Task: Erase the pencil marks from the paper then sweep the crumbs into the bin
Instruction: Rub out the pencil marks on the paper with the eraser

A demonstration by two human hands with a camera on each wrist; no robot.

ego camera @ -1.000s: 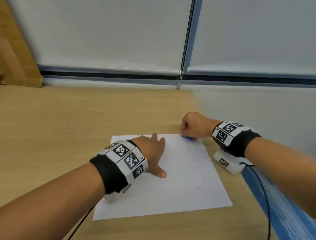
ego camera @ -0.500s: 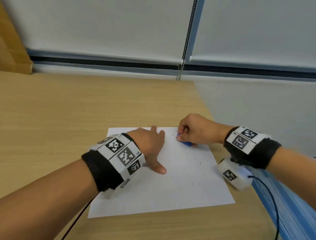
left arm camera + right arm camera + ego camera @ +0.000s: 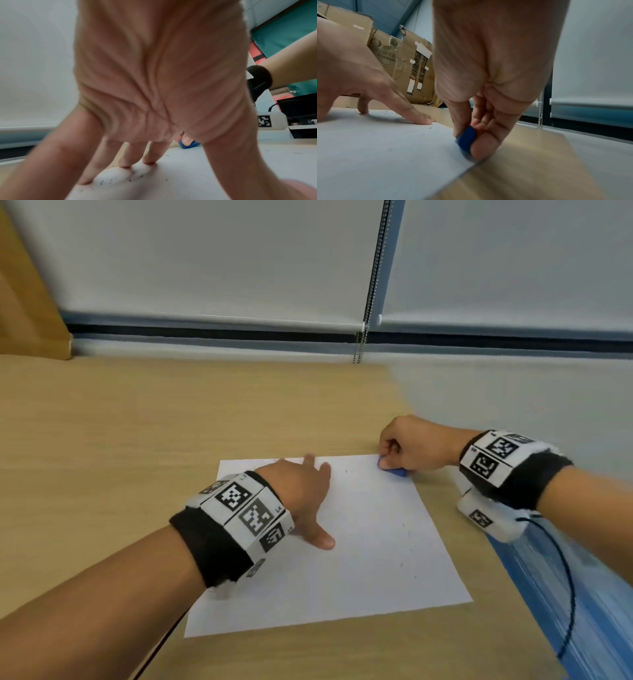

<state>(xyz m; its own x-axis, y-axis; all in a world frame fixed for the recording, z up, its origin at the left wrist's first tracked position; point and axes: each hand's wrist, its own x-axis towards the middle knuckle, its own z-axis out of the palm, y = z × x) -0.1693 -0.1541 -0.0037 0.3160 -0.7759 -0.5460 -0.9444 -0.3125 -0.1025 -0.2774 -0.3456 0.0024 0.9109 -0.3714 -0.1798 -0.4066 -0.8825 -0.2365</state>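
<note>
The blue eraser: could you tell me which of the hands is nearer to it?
Right. The right hand pinches the blue eraser; the left hand presses the paper apart from it.

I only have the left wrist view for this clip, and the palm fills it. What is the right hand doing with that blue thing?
Observer: The right hand pinches a small blue eraser between thumb and fingers, pressed on the white paper sheet.
Operator: Where on the sheet?
Observer: At its far right corner, next to the bare wooden table.
Operator: And the left hand?
Observer: The left hand presses flat on the sheet's far left part, fingers spread.
</note>
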